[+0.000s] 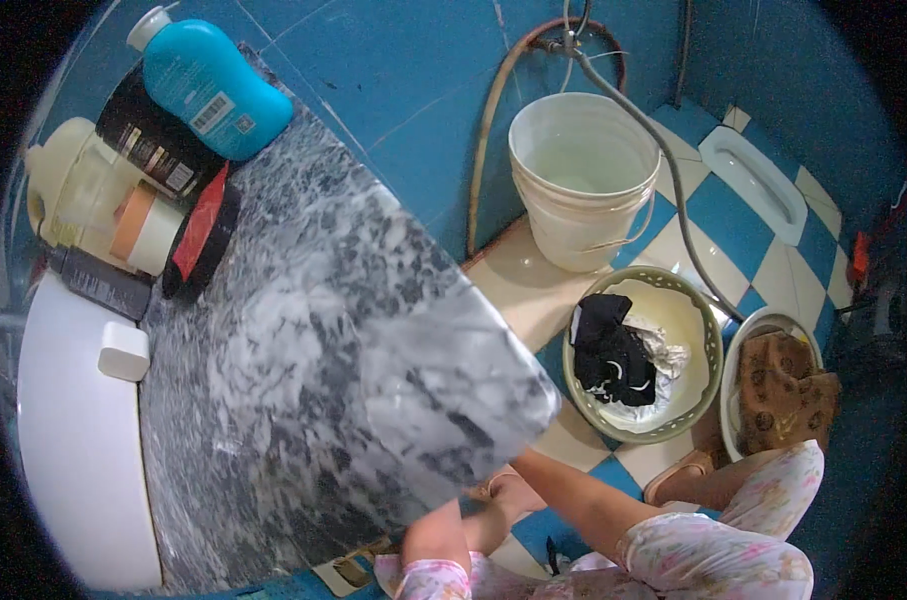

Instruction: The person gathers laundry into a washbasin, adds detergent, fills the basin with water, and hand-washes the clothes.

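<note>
Basically a marble desk with bottles, blue walls, checkered floor, bucket, basket of clothes, hands out of sight, can't tell their grip.

Both grips out of sight under the surface. Ahead-right of them: basket, clothes inside. Farther right: basin, cloth in it. Bucket beyond basket. Bottles far left, on surface.

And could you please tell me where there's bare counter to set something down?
The counter is bare from the white fixture to the edge facing the bucket; its upper-left end is crowded with the blue bottle, black container and orange-banded jar.
</note>
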Motion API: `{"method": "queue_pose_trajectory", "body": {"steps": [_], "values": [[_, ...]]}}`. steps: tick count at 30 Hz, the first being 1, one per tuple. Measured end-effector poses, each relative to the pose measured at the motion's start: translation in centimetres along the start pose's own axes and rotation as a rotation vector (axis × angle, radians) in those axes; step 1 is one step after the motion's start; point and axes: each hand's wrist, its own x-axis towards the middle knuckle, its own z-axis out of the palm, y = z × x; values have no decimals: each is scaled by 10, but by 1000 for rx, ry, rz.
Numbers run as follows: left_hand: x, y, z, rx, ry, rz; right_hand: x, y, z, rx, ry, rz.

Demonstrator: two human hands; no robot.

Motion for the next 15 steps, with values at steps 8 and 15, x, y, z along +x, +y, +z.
{"method": "queue_pose_trajectory", "body": {"steps": [8,15], "values": [[6,3,-45,25,81,25,4,-1,8,399,289,-110],[-11,-10,-47,24,79,24,-11,38,-17,569,16,-83]]}}
